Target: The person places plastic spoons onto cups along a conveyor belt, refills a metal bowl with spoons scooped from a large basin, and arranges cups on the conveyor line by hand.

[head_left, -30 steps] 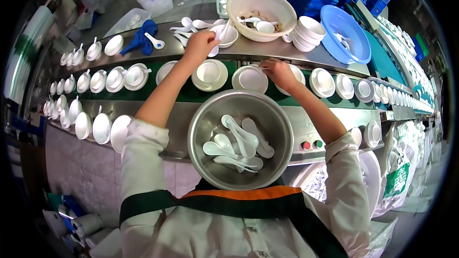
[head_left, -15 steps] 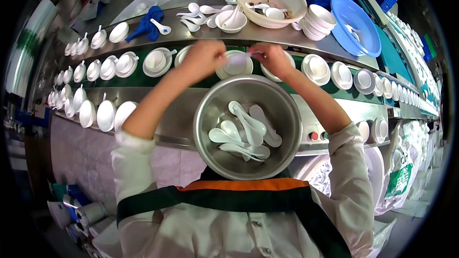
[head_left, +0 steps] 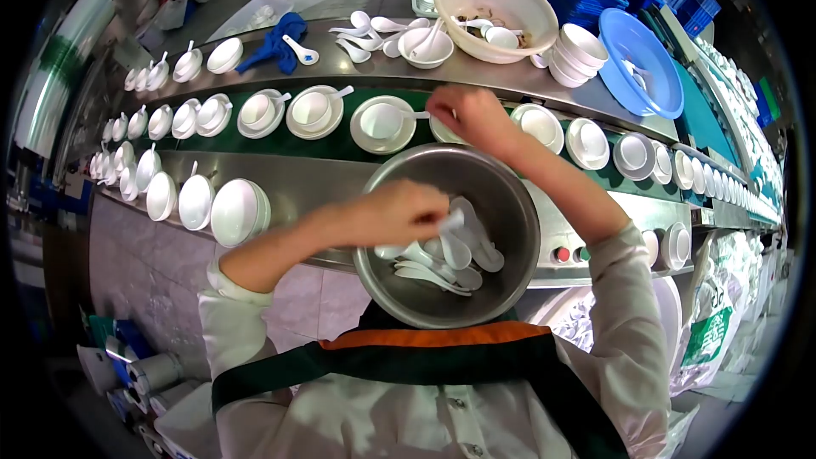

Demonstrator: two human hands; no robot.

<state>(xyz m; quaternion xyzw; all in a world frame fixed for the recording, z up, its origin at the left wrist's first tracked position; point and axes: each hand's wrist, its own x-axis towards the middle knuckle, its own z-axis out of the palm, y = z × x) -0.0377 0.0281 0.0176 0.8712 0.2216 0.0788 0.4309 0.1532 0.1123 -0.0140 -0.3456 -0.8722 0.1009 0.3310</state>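
My left hand (head_left: 399,211) is over the steel mixing bowl (head_left: 364,268), its fingers pinched around the handle of a white soup spoon (head_left: 456,246). Several more white spoons (head_left: 433,279) lie in the bowl below it. Above the green conveyor belt, my right hand (head_left: 472,115) has its fingers closed at the handle end of another white spoon (head_left: 417,115). That spoon rests in a small white bowl (head_left: 381,121) on a plate (head_left: 371,144). Another plate (head_left: 442,132) is partly hidden beneath my right hand.
Plates with small bowls line the belt (head_left: 327,140) on both sides. A beige basin (head_left: 501,53), stacked bowls (head_left: 580,51), a blue basin (head_left: 659,89), loose spoons (head_left: 353,51) and a blue cloth (head_left: 270,44) stand on the steel ledge behind. Red and green buttons (head_left: 562,253) sit at right.
My left hand has come down from the belt to the steel bowl. My right hand stays over the belt. The place settings have shifted left, and the spoon between my hands now lies in a small bowl.
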